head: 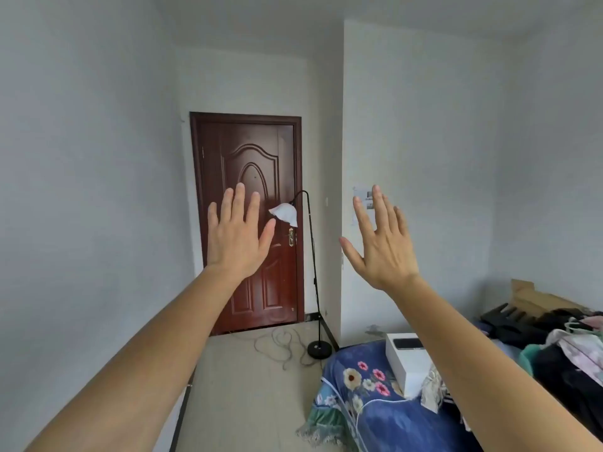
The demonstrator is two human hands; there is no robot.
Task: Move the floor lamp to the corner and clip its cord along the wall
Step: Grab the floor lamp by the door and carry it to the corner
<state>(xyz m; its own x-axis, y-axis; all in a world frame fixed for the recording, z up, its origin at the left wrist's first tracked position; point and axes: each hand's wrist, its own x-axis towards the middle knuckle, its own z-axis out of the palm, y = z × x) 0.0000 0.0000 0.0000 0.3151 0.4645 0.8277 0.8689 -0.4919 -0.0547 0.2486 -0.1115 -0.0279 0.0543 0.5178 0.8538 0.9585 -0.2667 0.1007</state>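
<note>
Standing by the brown door (251, 223), the floor lamp (312, 272) rests on the floor, its cord (280, 345) looped loose beside the base. Left hand (236, 234) and right hand (381, 243) are raised, fingers spread, holding nothing.

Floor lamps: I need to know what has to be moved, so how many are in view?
1. The floor lamp stands by the wooden door, its black base on the floor beside the loose cord. The bed could hide others.
</note>
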